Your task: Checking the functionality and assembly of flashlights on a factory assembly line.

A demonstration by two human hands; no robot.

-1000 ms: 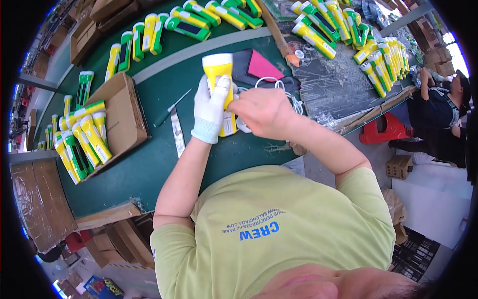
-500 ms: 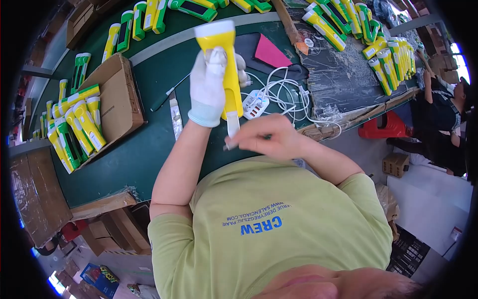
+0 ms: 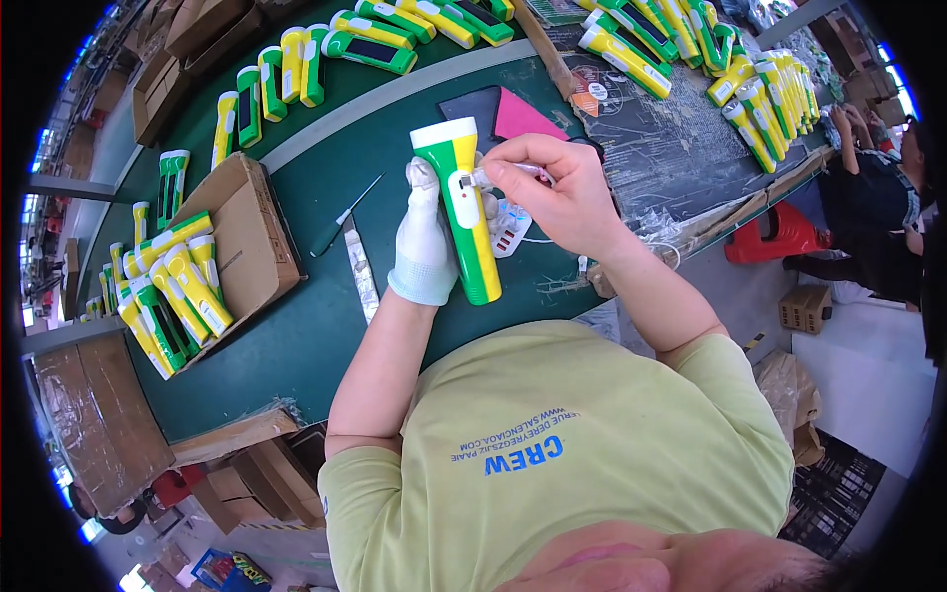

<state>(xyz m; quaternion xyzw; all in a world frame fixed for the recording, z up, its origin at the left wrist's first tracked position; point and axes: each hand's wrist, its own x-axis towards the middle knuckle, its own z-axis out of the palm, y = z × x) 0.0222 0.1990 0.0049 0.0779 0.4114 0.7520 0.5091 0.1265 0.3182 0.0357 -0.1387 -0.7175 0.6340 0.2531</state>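
My left hand (image 3: pixel 425 232), in a white glove, is closed around a green and yellow flashlight (image 3: pixel 477 259). The flashlight stands head up, with its white switch panel facing me. Over that panel, my bare right hand (image 3: pixel 567 192) pinches a thin white cable (image 3: pixel 539 174) between thumb and fingers. The cable's tip is at the panel's upper part; whether it sits inside a socket cannot be made out. Just behind the flashlight lies a white power strip (image 3: pixel 509 229) with USB ports, partly hidden by my right hand.
A cardboard box (image 3: pixel 258 247) of flashlights stands at left on the green table (image 3: pixel 326 296). A screwdriver (image 3: pixel 342 219) and a wrapped strip (image 3: pixel 361 271) lie beside it. More flashlights (image 3: pixel 370 49) line the far side. A pink cloth (image 3: pixel 528 116) lies behind; another person (image 3: pixel 878 197) is at far right.
The flashlight has turned from its yellow back to its switch side and moved lower. My right hand has risen from its tail end to the panel, now with a cable.
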